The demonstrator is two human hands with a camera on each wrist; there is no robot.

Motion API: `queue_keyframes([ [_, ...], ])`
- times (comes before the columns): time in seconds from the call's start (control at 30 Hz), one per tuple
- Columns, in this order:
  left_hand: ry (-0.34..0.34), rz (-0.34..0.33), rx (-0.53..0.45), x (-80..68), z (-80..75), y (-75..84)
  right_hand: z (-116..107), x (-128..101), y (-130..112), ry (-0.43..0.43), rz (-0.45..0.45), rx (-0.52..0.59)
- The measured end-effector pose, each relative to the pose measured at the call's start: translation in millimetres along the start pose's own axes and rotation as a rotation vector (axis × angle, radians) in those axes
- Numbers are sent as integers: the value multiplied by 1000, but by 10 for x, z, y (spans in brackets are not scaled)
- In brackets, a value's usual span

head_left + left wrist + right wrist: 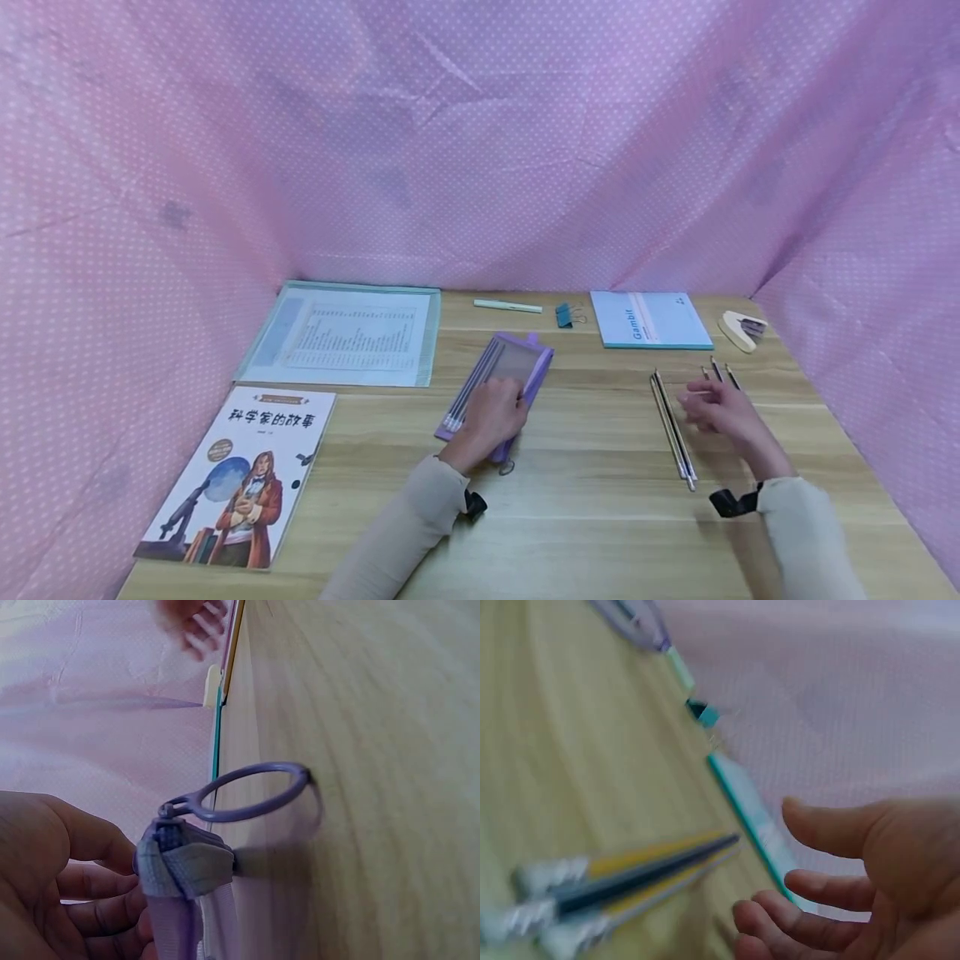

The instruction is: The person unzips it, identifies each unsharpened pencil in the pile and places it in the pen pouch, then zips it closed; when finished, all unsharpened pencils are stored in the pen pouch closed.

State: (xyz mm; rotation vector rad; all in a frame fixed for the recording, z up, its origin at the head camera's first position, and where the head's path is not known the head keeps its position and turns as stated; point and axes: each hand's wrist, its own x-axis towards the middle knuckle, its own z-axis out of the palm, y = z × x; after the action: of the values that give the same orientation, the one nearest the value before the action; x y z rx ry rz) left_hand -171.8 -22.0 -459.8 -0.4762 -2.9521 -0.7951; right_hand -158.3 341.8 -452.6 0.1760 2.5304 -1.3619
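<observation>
Left grip (pixel 52 877) on purple pouch (pixel 176 862), ring pull (pixel 247 793)

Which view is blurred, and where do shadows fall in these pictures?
Right wrist view: pencils and right hand smeared, background soft. Left wrist view: sharp zipper ring throws a soft shadow on the table. Head view: even light, walls bowed by the lens.

Beige long sleeves (pixel 427 508), black wrist straps (pixel 731 502).
</observation>
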Motion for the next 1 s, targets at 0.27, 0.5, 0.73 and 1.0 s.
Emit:
queue_keyframes([
  [0.27,-3,-10,0,0,-13,10,42,-37,207,54,-32,-280],
  [0.5,-21,-22,-13,2,-8,16,9,-29,266,140,-91,-376],
  [0.73,-28,-22,-5,1,-5,18,-23,-137,237,279,-84,-412],
  [1.0,-27,-28,-1,2,-3,20,74,-131,201,165,-120,-465],
])
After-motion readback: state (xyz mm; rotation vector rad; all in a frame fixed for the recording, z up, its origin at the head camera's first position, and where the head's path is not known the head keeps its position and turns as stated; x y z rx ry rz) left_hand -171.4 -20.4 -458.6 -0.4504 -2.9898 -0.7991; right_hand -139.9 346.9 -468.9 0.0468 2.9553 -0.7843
